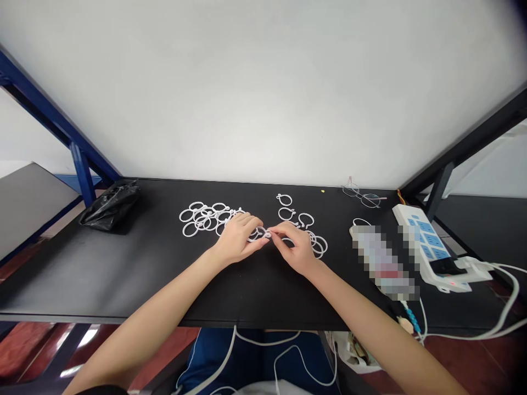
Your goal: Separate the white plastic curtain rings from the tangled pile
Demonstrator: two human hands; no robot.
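My left hand (pixel 237 238) and my right hand (pixel 295 247) meet at the middle of the black table (pixel 123 274). Both pinch a small white plastic ring (pixel 263 235) between their fingertips. A heap of several white rings (pixel 206 218) lies just left of my left hand. More white rings (pixel 304 222) lie scattered behind and to the right of my right hand, one of them (pixel 284 199) farther back.
A crumpled black plastic bag (pixel 110 206) sits at the table's back left. Eyeglasses (pixel 362 196) lie at the back right. A white power strip (pixel 428 247) with cables and a blurred flat object (pixel 382 263) occupy the right side. Cables hang below the front edge.
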